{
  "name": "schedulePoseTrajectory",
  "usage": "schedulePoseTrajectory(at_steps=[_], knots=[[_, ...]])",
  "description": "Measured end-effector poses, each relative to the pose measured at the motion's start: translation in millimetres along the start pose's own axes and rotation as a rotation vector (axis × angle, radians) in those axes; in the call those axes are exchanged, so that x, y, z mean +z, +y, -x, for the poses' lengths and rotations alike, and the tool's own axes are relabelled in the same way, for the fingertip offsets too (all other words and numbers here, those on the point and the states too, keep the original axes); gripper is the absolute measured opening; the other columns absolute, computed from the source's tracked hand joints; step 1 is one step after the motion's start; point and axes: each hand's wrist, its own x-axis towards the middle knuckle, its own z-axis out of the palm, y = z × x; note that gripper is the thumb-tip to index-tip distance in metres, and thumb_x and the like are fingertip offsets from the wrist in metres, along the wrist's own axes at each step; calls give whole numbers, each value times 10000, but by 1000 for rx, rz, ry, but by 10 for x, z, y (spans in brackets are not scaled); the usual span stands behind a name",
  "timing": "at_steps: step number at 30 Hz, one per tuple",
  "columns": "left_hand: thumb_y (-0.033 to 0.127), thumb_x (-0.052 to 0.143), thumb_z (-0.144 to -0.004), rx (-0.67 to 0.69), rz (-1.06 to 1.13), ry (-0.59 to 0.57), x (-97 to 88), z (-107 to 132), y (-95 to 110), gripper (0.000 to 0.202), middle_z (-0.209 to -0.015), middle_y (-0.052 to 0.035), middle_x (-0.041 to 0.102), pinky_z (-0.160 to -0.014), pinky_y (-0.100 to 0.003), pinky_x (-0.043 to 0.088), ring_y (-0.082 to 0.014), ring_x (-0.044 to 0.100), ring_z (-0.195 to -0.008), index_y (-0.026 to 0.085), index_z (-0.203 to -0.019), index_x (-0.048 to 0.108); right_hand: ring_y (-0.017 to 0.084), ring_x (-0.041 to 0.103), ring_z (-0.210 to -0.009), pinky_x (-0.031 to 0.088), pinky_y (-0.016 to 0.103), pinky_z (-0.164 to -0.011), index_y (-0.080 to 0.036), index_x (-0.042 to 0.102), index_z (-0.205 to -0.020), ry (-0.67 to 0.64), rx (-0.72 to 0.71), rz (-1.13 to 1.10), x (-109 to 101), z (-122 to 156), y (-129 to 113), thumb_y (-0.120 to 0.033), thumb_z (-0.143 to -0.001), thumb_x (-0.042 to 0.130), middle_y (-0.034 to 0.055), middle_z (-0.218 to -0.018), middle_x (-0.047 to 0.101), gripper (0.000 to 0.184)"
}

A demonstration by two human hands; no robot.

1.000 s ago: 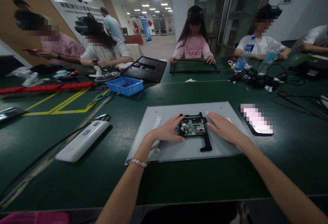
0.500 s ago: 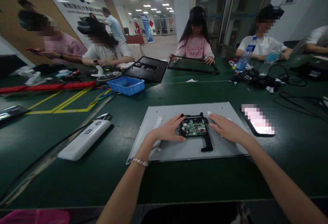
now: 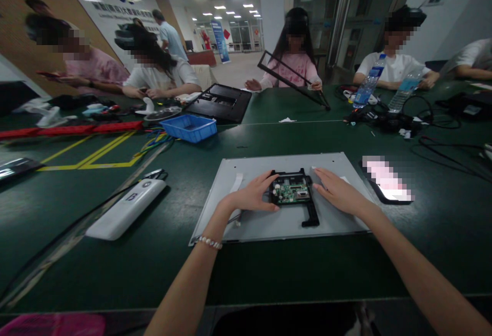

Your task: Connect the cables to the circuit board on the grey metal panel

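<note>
1. Left hand: half open; thumb and fingers spread apart around the left side of the black bracket, fingertips at its upper left corner, thumb at the lower left; looks to be touching, firmness of hold cannot be told.
2. Right hand: open, fingers extended close together, thumb slightly apart; just beside the bracket's right edge, over the panel; cannot tell if it touches either.
3. Bracket: one, lying flat on one grey panel, between the hands; one green circuit board sits within it; the panel lies on the green table.
4. Nearby: one phone right of the panel; one white power bank to the left; one beaded bracelet on the left wrist.
5. Farther: one blue bin; two bottles, one upright-ish, one beside it; one black casing; one thin black frame, tilted, in a co-worker's hand.
</note>
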Motion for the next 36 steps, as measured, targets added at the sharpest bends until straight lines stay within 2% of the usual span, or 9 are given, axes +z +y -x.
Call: schedulePoseTrajectory(at_steps=[4,9,11,14,16,22,27,32,36], knots=[[562,636,-673,-20,-6,-14,-17,4,35,1002,-1524,-100,35,-1105,-497,140,-343,78,-1375,227,-1450,99,247,488,-1182,411,434,-984,-231,462,-1300,74,20,-3,-66,-39,-39,-363,-899,376,77,-1306,514,431],[568,632,-670,-31,-11,-13,-21,-4,54,1062,-1519,-134,33,-1117,-474,125,-329,66,-1379,159,-1451,41,230,597,-986,465,402,-876,-212,625,-1051,230,31,-51,-139,-56,-45,-233,-870,379,68,-1065,648,306],[561,641,-660,-27,-2,-2,-23,-3,61,1088,-1517,-144,42,-1118,-471,124,-332,72,-1378,145,-1450,19,228,611,-939,470,399,-850,-210,621,-1053,284,46,-75,-132,-57,-31,-226,-860,389,68,-1021,662,302],[548,655,-647,-26,14,11,-25,1,70,1121,-1513,-157,56,-1121,-463,126,-336,96,-1374,129,-1447,-10,222,623,-901,474,390,-829,-203,547,-1197,310,47,-113,-110,-90,-37,-229,-851,411,71,-1011,669,372],[545,668,-633,-36,23,19,-21,0,68,1143,-1510,-167,60,-1123,-450,127,-339,108,-1372,121,-1446,-15,217,624,-898,473,380,-825,-200,533,-1224,300,19,-119,-107,-153,-77,-232,-853,419,71,-1009,672,389],[555,695,-598,-27,8,54,21,-17,16,1165,-1498,-195,99,-1124,-433,146,-335,131,-1368,84,-1439,40,199,612,-929,448,340,-857,-208,669,-995,188,-86,-33,-98,-574,-338,-207,-865,463,56,-996,679,243],[558,696,-594,-2,-1,75,48,-13,-3,1158,-1494,-194,124,-1120,-445,155,-330,146,-1366,101,-1440,51,186,613,-948,437,298,-857,-186,684,-943,140,-73,-17,108,-889,-564,-184,-847,524,65,-973,689,186],[577,686,-592,-5,-9,70,57,-3,-6,1175,-1501,-186,103,-1122,-442,147,-328,128,-1370,105,-1444,28,196,622,-926,437,297,-842,-213,694,-937,60,-44,-4,323,-920,-623,-181,-841,536,49,-953,703,187],[589,676,-598,-37,-17,52,54,-6,-7,1172,-1502,-188,91,-1124,-434,144,-332,118,-1372,88,-1442,34,189,619,-929,432,295,-858,-210,697,-942,61,-40,-63,384,-904,-572,-192,-843,540,52,-954,702,187]])
